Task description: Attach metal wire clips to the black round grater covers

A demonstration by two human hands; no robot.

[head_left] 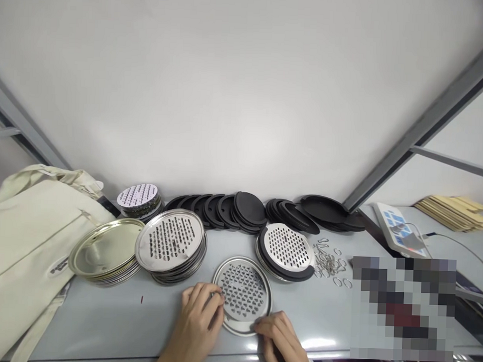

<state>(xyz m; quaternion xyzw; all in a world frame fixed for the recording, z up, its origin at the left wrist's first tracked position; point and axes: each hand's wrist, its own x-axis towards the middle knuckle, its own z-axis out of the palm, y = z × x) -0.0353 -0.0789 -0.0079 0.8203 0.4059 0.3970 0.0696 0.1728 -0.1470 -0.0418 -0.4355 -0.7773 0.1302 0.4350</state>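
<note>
A round silver metal grater disc with rows of raised teeth [242, 289] lies flat on the smooth grey desk [113, 324], near its front edge and between the two bare hands. A wider silver metal rim [240, 329] runs around it; whether disc and rim are one piece, I cannot tell.

The left hand [199, 317] has its fingers curled against the left side, fingertips touching; its thumb's grip is not clear, so I cannot tell whether it pinches the edge or merely steadies it. The right hand [281, 338] touches the rim at the lower right with bent fingers, and there too a firm grasp cannot be confirmed.

The disc looks thin, stiff and fairly light, hardly fragile. Polished metal could slide easily on the desk. The toothed middle is likely sharp, so the plain outer rim is the safer hold, best taken from opposite sides.

Just behind and to the left stands a stack of silver metal grater discs [170, 242]; to the right, a silver perforated disc with black edge pieces [289, 248] tops another pile, beside a scatter of small silver metal rings [329, 263].
</note>
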